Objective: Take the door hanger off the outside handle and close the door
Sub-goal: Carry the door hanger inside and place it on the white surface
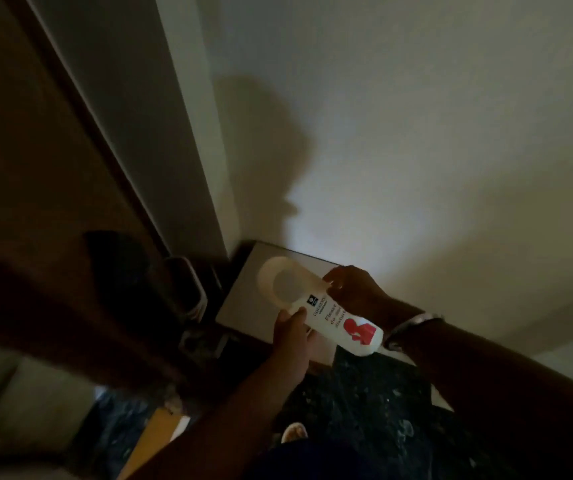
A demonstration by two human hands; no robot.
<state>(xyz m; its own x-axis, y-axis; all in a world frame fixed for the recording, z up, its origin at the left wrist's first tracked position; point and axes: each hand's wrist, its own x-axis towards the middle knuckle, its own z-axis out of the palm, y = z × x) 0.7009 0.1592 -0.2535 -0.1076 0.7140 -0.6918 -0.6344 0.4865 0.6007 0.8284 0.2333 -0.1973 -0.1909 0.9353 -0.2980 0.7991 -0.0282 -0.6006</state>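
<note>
Blurred and half-legible print on the white cardboard door hanger with a red figure [326, 315]; logo too small to read. Hanger's lower edge covered by the left hand [293, 332], its far edge by the fingers of the right hand [350, 289]. Both forearms cut off by the bottom and right edges. Dark brown wooden door [35, 202] smeared by motion and cut at the left and top edges; handle lost in shadow, not distinguishable. Pale flat rectangular panel [243, 306] on the floor partly hidden behind hanger and hands, nature unclear. Dark rounded object [118, 268] by the door too dim to identify. Pale shoe tip [294, 433] mostly hidden below.
</note>
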